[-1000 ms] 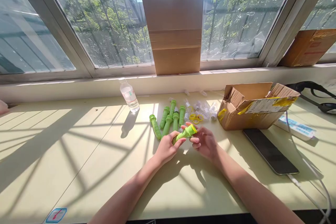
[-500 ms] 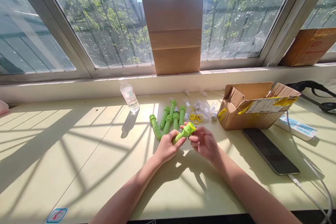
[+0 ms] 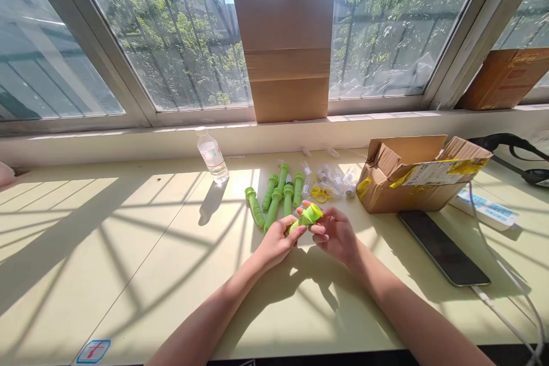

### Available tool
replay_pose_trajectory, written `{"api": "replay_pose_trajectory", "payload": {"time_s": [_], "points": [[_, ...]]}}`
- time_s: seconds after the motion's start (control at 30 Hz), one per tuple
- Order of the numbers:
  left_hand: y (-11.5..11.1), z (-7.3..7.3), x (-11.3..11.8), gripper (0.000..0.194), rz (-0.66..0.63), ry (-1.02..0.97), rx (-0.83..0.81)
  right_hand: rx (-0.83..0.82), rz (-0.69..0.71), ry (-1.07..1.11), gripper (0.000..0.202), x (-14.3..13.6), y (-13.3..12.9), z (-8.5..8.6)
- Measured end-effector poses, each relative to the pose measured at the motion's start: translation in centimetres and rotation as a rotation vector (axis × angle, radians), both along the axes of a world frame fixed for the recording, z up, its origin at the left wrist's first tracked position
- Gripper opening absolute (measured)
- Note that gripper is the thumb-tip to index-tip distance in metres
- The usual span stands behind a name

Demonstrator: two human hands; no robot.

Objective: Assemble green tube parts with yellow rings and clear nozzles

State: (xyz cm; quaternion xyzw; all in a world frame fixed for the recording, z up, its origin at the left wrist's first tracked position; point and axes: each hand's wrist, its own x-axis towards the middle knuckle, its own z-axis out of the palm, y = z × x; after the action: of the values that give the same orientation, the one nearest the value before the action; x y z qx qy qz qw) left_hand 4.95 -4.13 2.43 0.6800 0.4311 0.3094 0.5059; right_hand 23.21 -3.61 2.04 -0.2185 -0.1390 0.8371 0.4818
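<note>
A bright green tube with a yellow ring at its wide end (image 3: pixel 311 214) is held above the table, tilted up to the right. My left hand (image 3: pixel 278 240) is wrapped round its narrow part. The fingers of my right hand (image 3: pixel 338 233) are bent against the wide end; whether they grip it is hard to tell. Just behind, several green tubes (image 3: pixel 274 206) lie in a group. Loose yellow rings (image 3: pixel 321 193) and clear plastic pieces (image 3: pixel 337 180) are to their right.
A water bottle (image 3: pixel 213 158) stands at the back left. On the right are an open cardboard box (image 3: pixel 403 189), a black phone (image 3: pixel 444 247) with a white cable, and a power strip (image 3: pixel 484 210). A cardboard sheet (image 3: pixel 287 51) leans against the window.
The held green tube and my left hand have shifted slightly right and down. My right hand has moved very little.
</note>
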Motion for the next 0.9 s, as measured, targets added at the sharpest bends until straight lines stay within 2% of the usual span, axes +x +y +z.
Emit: {"api": "replay_pose_trajectory", "payload": {"time_s": [0.3,0.5,0.6,0.77,0.9], "points": [[0.5,-1.2,-0.5,0.033,0.129,0.285,0.455,-0.009,-0.018,-0.003,0.051,-0.3,-0.3,0.1],[0.7,-2.3,-0.4,0.025,0.212,0.402,0.610,0.006,-0.021,0.064,0.052,-0.4,-0.3,0.2],[0.7,-2.0,-0.5,0.023,0.168,0.390,0.575,0.003,-0.010,0.087,0.051,-0.4,0.0,0.0],[0.9,-0.7,-1.0,0.028,0.073,0.298,0.474,-0.041,0.017,0.061,0.054,-0.3,0.1,0.0],[0.7,0.2,-1.2,0.038,0.007,0.195,0.251,-0.044,0.017,0.031,0.054,-0.3,-0.1,0.3]]}}
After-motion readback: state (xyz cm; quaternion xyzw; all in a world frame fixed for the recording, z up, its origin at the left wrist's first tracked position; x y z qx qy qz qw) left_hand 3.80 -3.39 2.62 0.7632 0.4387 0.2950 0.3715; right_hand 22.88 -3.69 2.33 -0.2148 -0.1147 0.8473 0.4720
